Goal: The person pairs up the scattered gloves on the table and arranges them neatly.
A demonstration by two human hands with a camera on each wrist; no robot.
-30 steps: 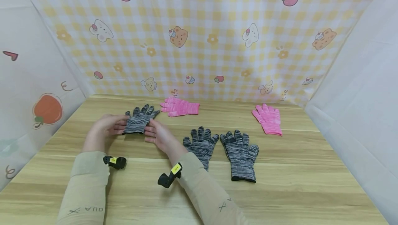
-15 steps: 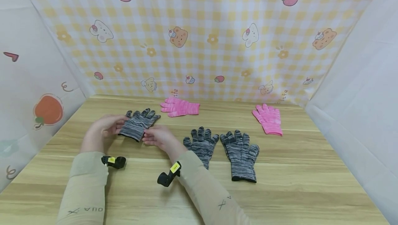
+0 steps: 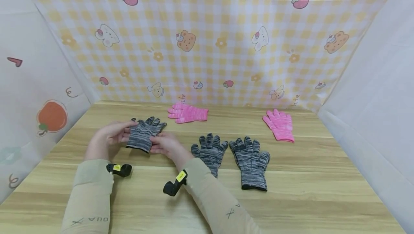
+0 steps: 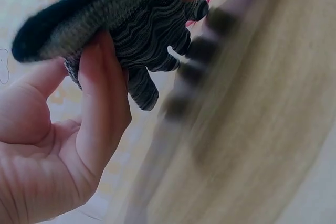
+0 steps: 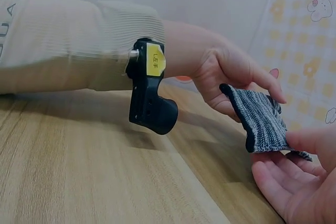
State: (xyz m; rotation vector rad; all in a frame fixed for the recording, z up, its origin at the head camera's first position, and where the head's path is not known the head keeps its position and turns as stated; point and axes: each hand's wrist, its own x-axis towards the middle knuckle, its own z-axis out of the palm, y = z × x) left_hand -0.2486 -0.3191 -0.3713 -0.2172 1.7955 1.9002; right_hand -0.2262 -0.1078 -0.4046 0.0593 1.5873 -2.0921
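Observation:
A dark grey marled knit glove [image 3: 141, 136] is held between my two hands at the left of the table, raised off the wood in the right wrist view. My left hand [image 3: 114, 133] pinches its left edge, thumb on one face and fingers on the other. On the opposite edge, near the cuff, my right hand [image 3: 169, 147] pinches it the same way. The black-edged cuff [image 5: 239, 119] faces toward me and the knit fingers point away. In the left wrist view the left fingers [image 4: 100, 98] lie against the underside of the glove.
Two more grey marled gloves, a left one [image 3: 211, 153] partly behind my right sleeve and a right one [image 3: 252, 164], lie side by side mid-table. One pink glove [image 3: 189, 113] lies at the back; another [image 3: 280, 126] is back right. A checked cloth [image 3: 207, 47] hangs behind.
The grey glove in my hands has come slightly toward me, and its cuff has swung lower. My right hand has shifted down along its edge toward the cuff. The other gloves lie as before.

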